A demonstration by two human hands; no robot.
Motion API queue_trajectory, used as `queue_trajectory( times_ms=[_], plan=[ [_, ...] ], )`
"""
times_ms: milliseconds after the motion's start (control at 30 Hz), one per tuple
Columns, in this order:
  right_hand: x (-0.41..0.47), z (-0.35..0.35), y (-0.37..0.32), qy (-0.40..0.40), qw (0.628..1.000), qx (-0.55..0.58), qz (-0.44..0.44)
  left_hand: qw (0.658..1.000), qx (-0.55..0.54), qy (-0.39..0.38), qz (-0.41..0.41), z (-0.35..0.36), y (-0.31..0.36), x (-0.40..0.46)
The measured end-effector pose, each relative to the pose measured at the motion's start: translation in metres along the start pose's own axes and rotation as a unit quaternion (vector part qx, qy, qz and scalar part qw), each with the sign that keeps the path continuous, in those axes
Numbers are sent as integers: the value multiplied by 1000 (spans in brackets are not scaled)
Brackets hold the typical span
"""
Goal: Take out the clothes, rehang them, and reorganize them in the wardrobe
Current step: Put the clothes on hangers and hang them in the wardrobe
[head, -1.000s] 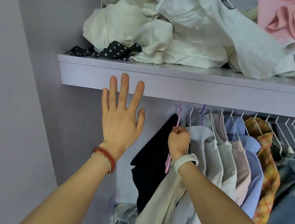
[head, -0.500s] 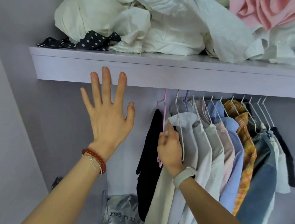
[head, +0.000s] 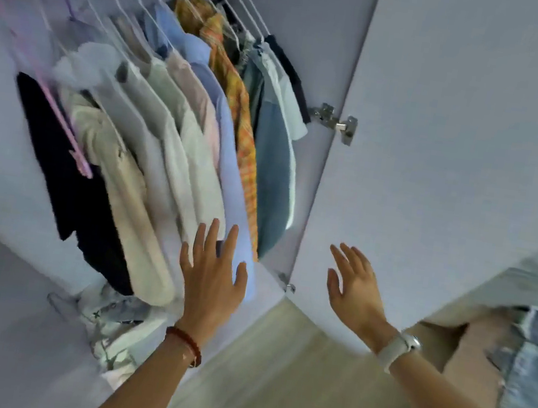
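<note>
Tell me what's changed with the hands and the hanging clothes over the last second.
The right hand has let go of the pink plastic hanger and dropped low, open, in front of the lilac wardrobe door. The left hand came down from the shelf edge to the shirt hems, open. The view tilted down, so the shelf is out of frame. The row of hung shirts keeps its order.

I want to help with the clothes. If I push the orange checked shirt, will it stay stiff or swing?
The orange checked shirt would probably swing, since it hangs from a thin hanger. It looks soft and floppy, draping in folds, so likely light. It is packed between the blue shirt and denim shirt, so they might move too.
</note>
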State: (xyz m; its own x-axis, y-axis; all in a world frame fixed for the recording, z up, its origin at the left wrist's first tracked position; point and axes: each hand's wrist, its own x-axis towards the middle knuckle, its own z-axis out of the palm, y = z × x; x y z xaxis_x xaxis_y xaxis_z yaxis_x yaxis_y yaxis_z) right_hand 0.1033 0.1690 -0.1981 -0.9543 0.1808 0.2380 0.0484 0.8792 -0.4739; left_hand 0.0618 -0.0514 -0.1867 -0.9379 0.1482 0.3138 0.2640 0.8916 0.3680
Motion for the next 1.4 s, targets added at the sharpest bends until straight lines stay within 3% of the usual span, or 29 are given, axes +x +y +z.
queue_trajectory(
  times_ms=[133, 333, 500, 700, 900, 1033, 1400],
  plan=[
    [-74, -43, 101, -4, 983, -69, 170, 985, -17, -151, 87, 64, 73, -21],
    [-175, -114, 226, 56, 932, -69, 351, 918, -39, -260, 297, 147, 233, -48],
    [-262, -170, 327, 120, 859, -34, 497, 841, -51, -324, 431, 215, 398, -96],
    [-362, -221, 402, 168, 760, 7, 628, 730, -68, -449, 510, 276, 544, -166],
    [-420, -243, 456, 228, 654, 58, 719, 653, -1, -471, 593, 331, 632, -218],
    [-439, -257, 509, 238, 611, 66, 752, 612, 17, -516, 599, 376, 684, -243],
    [-463, -274, 702, 253, 474, 149, 830, 565, 109, -460, 676, 517, 787, -286]
  ],
)
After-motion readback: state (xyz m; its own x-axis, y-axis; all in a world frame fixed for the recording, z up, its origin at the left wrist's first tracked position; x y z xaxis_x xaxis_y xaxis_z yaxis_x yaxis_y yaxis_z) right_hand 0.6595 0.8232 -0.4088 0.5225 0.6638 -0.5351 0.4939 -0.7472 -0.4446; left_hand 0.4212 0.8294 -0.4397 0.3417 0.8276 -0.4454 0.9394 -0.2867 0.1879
